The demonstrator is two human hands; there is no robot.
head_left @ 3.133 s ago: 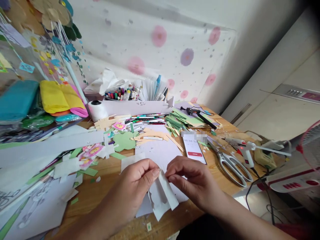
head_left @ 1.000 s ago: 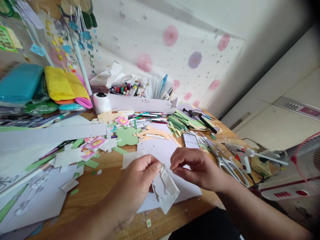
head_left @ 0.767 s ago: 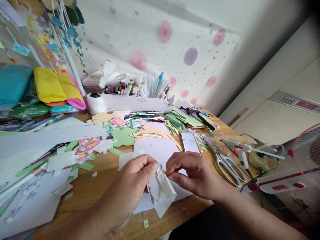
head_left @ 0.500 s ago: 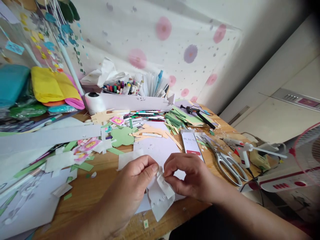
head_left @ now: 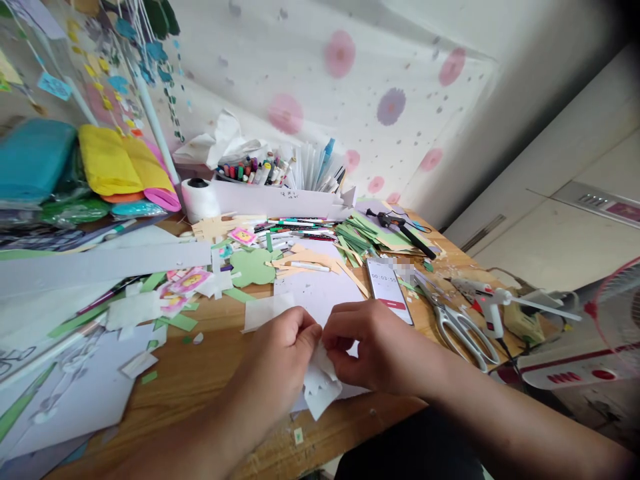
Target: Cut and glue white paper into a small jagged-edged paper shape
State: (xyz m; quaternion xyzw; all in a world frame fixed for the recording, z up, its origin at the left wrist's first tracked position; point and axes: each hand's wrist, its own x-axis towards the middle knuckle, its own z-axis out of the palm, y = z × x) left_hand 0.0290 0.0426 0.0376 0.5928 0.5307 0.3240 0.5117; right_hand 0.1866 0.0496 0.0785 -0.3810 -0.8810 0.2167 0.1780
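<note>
Near the table's front edge, my left hand [head_left: 287, 350] pinches a thin piece of white paper [head_left: 320, 390] at its top. My right hand [head_left: 363, 343] grips the same paper close beside, thumb and fingers pressed together. The paper hangs below the fingertips, creased, with small notches along one side. Its upper part is hidden by my fingers. Under my hands lies a pale sheet [head_left: 310, 293], partly covered. A phone [head_left: 387, 287] with a running timer rests just beyond my right hand.
Silver scissors [head_left: 465, 333] and a white glue gun [head_left: 485, 300] lie to the right. A black glue gun [head_left: 405, 230] is farther back. Green strips [head_left: 357, 237], a green paper shape [head_left: 253, 267] and scraps cover the table [head_left: 215, 373]. A box of pens [head_left: 285, 200] stands behind.
My fingertips have come closer together on the white paper, and less of it shows below them. The view has shifted slightly, so the table's things appear farther right.
</note>
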